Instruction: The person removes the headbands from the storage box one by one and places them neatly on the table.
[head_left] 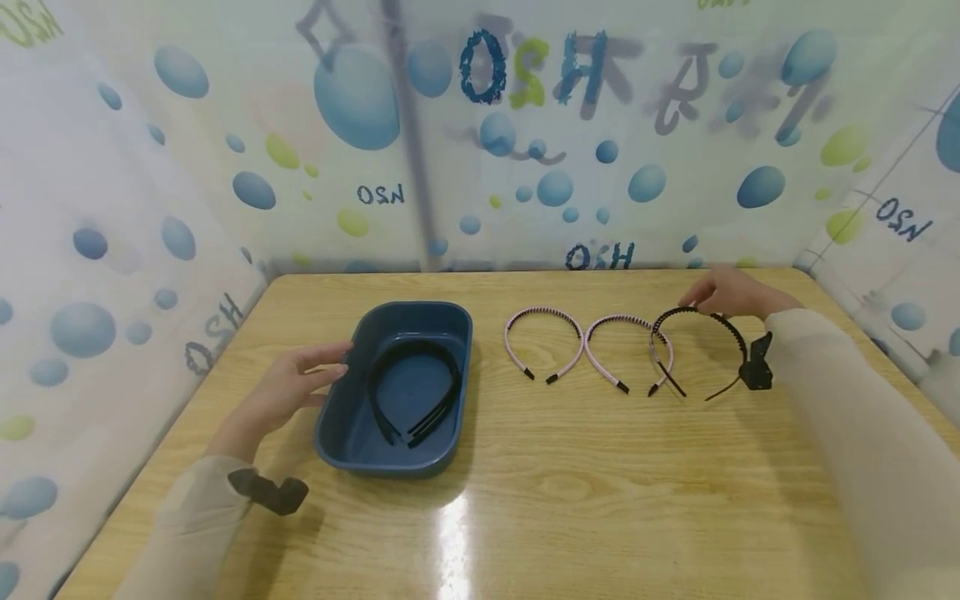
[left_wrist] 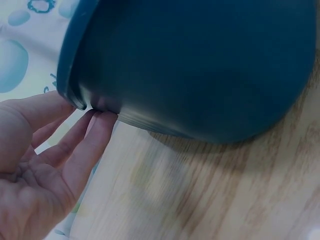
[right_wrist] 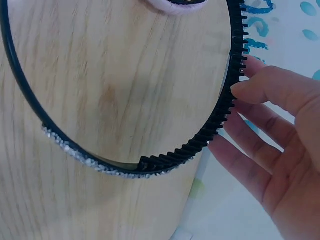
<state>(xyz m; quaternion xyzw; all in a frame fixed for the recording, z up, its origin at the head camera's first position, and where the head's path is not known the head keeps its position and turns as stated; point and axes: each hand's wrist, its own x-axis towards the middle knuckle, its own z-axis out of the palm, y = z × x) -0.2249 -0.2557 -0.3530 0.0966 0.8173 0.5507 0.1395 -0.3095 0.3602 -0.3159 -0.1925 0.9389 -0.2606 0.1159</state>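
Note:
My right hand [head_left: 738, 293] pinches a black toothed headband [right_wrist: 221, 116] by its top curve, thumb on one side and fingers on the other. Glittery trim runs along part of the band's outer edge. It hangs over the right side of the table and overlaps a pink headband in the head view. At the left, my left hand [head_left: 279, 393] rests with extended fingertips against the outer side of a blue basin [head_left: 390, 472], right under its rim. Inside the basin lie black headbands [head_left: 375, 400], stacked over one another, with their ends toward me.
Two pink headbands with dark inner teeth, the left one [head_left: 512, 346] and the right one [head_left: 600, 371], lie side by side on the wooden table [head_left: 570, 500], right of the basin. Patterned curtains [head_left: 480, 208] stand around the table's back and sides.

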